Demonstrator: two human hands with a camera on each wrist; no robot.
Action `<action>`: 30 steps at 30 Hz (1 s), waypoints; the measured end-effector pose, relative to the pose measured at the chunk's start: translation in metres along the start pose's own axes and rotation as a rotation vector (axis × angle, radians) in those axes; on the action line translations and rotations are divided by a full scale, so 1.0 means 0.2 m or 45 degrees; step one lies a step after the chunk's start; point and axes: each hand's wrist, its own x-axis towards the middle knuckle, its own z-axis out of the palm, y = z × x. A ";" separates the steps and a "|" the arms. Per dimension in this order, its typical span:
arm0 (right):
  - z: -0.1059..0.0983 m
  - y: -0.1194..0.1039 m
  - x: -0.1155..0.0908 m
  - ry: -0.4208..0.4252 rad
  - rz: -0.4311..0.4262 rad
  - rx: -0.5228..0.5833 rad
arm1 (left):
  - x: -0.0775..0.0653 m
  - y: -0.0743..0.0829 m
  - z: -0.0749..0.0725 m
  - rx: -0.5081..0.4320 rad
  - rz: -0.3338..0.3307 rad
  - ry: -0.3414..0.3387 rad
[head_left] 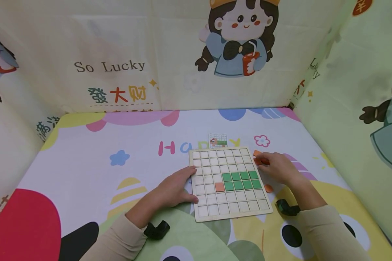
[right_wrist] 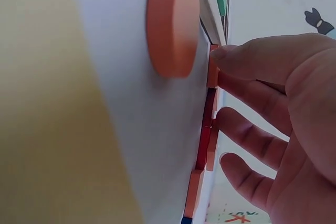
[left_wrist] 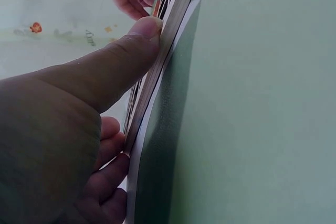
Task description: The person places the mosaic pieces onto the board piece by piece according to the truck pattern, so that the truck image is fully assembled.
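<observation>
A pale gridded board [head_left: 232, 216] lies on the table, with two rows of green square tiles [head_left: 238, 185] and one orange tile [head_left: 219, 187] in its cells. My left hand [head_left: 173, 188] rests at the board's left edge, thumb and fingers spread apart and touching the rim. Beyond the right edge, my right hand [head_left: 277, 167] pinches an orange tile [right_wrist: 212, 66] between thumb and index finger, low by the table. Its other fingers are slightly bent above red pieces [right_wrist: 203, 148] and more orange ones [right_wrist: 193, 191].
A small printed card [head_left: 218, 140] with a grid picture lies behind the board. A round orange piece [head_left: 268, 188] sits right of the board, nearer me. The patterned tablecloth [head_left: 85, 156] meets printed cloth walls [head_left: 170, 54] at the back and sides.
</observation>
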 end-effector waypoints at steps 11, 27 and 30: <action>-0.01 0.00 -0.02 -0.034 0.056 -0.007 | 0.00 0.00 0.00 0.014 -0.004 -0.001; 0.00 0.01 -0.05 -0.023 0.064 -0.009 | 0.00 0.00 0.00 0.019 -0.005 -0.006; 0.00 0.01 -0.05 -0.031 0.053 -0.026 | 0.00 0.00 0.00 0.015 -0.014 -0.008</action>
